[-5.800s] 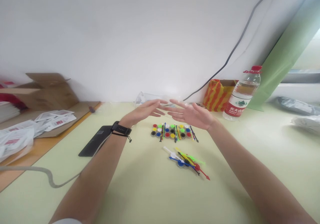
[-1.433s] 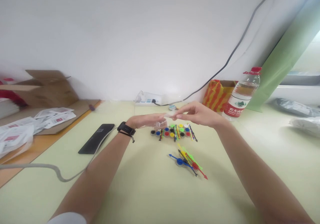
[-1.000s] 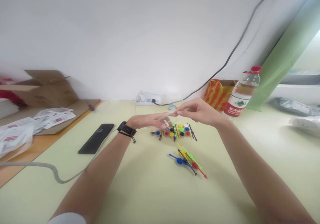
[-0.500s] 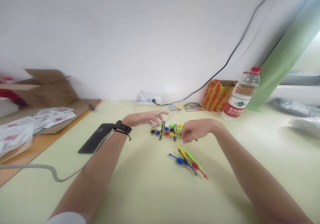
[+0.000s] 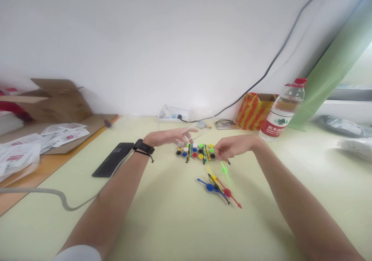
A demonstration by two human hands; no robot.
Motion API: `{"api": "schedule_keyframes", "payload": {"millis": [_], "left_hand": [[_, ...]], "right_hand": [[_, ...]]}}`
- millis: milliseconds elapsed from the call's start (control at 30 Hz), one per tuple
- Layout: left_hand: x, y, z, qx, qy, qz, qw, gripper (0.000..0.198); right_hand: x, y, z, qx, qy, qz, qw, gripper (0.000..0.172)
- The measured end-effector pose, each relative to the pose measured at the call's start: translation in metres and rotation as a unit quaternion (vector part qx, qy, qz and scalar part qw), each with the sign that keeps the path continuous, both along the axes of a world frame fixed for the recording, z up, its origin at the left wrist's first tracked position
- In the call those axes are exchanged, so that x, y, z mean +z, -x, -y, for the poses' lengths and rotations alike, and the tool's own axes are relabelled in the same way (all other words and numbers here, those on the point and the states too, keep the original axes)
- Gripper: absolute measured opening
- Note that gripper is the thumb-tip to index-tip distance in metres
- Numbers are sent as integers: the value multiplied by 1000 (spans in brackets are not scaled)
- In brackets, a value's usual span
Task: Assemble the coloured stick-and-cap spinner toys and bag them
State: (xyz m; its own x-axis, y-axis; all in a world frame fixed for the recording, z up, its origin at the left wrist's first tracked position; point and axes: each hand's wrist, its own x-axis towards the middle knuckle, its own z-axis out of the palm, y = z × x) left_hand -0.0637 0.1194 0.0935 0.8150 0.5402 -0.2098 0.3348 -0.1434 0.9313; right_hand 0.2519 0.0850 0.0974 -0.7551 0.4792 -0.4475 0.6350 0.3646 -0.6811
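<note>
My left hand (image 5: 171, 137), wearing a black wristband, reaches over the left end of a cluster of coloured round pieces (image 5: 195, 155). Its fingers are stretched apart, and I see nothing gripped in them. At the cluster's right end is my right hand (image 5: 231, 146), fingers pinched together. From its fingertips hangs a green arrow spinner (image 5: 224, 170), smeared by motion. Below lie a blue arrow spinner (image 5: 209, 187), a red arrow spinner (image 5: 227, 192), and yellow and black ones, overlapping on the table. Bundles of thin coloured arrows (image 5: 189, 152) stand between the round pieces.
A black phone-like slab (image 5: 113, 160) with a cable lies left of my left wrist. A water bottle (image 5: 281, 115), a striped bag (image 5: 252, 111), glasses (image 5: 226, 124) and a power strip (image 5: 173, 115) stand along the back. Cardboard (image 5: 58, 102) and white packets (image 5: 65, 135) are at left.
The green arrow spinner has left the overlapping pile and moved up and right with my right hand, which has shifted slightly right. My left hand stays nearly still.
</note>
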Motion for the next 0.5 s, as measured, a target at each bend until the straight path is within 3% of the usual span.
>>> {"api": "schedule_keyframes", "payload": {"millis": [133,233,367,500], "left_hand": [[2,-1,1,-1,-5,-9,1000,65],[2,0,0,-1,-10,-9,1000,65],[0,1,-1,-4,-23,-13,1000,66],[1,1,0,-2,-35,-33,999,68]], "right_hand": [[17,-37,1,-102,-97,-60,988,22],[15,-61,-9,-225,-220,-80,946,24],[-13,-76,-35,-318,-397,-27,861,15],[-52,-76,-58,-348,-420,-32,837,5]]}}
